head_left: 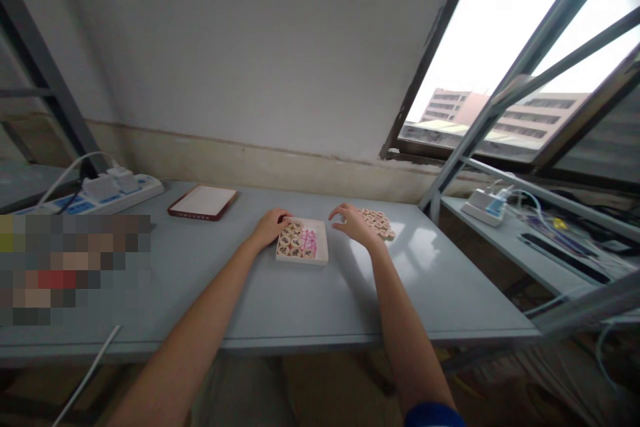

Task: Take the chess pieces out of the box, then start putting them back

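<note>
A shallow white box (322,251) sits on the grey desk, its left part filled with round wooden Chinese chess pieces (295,242) marked with black characters. The right part of its floor shows pink lines. My left hand (271,227) grips the box at its back left corner, with the fingers bent over the edge beside the pieces. Just right of the box, my right hand (351,221) hovers with curved fingers apart, and I see nothing between them. Right behind that hand lies a loose pile of more wooden pieces (380,224), partly hidden by it.
A brown-rimmed lid or tray (203,203) with a white face lies at the back left of the desk (310,307). A power strip (125,192) with plugs is farther left, beside a pixelated area. Metal frame posts (453,167) and another desk stand right.
</note>
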The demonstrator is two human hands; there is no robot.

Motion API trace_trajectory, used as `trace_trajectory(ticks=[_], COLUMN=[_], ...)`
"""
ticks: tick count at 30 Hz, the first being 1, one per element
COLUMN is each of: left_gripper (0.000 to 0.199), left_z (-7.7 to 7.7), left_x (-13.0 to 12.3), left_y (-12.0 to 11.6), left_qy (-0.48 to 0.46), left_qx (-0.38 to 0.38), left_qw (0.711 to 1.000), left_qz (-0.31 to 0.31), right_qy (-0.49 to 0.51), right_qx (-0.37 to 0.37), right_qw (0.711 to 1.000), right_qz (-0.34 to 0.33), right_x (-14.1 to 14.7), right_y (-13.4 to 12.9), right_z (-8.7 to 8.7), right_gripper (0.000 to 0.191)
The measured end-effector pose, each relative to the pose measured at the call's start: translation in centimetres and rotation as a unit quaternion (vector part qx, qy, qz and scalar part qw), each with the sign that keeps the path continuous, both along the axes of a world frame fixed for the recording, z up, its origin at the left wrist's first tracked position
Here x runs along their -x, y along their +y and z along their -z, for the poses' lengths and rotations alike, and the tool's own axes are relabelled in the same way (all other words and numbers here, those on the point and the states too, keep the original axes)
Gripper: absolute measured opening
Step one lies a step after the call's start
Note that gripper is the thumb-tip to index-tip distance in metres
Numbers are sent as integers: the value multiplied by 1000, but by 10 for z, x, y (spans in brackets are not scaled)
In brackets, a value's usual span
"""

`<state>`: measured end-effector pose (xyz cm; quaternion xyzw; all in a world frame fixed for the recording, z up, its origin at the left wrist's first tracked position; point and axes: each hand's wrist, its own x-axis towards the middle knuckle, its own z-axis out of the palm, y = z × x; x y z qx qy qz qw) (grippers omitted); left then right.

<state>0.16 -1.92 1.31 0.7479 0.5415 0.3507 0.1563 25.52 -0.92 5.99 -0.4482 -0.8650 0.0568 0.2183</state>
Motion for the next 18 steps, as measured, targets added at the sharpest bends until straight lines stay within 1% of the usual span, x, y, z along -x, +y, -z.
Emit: trace_trajectory(ticks=[1,3,4,6,9,12,13,15,18], left_gripper=[25,25,25,25,25,25,25,24,24], left_z=[-1,-2,-2,-2,-1,-1,-1,-1,-2], left_x=[0,0,0,0,1,3,3,4,4], left_y=[-1,-2,-2,-2,-1,0,0,0,-1], left_qy=[1,5,8,10,6,2,3,8,10], left_qx=[-2,-2,-1,2,-3,-10,-11,-13,-17], left_qw=[1000,1000,1000,1000,1000,1000,1000,1000,1000], left_qz=[-2,-6,-8,-7,-1,-4,-5,-6,-8], right_qy=[22,36,33,26,26,7,0,-9,-17], right_qx=[29,99,135,189,227,263,269,269,247], right_qw=[998,986,976,960,946,928,926,930,945], right_qz=[-46,-132,-166,-205,-230,-264,-266,-251,-216], right_x=[8,22,29,39,43,40,40,41,44], right_y=[-2,-7,-10,-16,-20,-21,-21,-23,-26], right_z=[-2,-4,-4,-4,-5,-7,-8,-8,-7], right_gripper=[19,23,26,31,32,35,36,37,34])
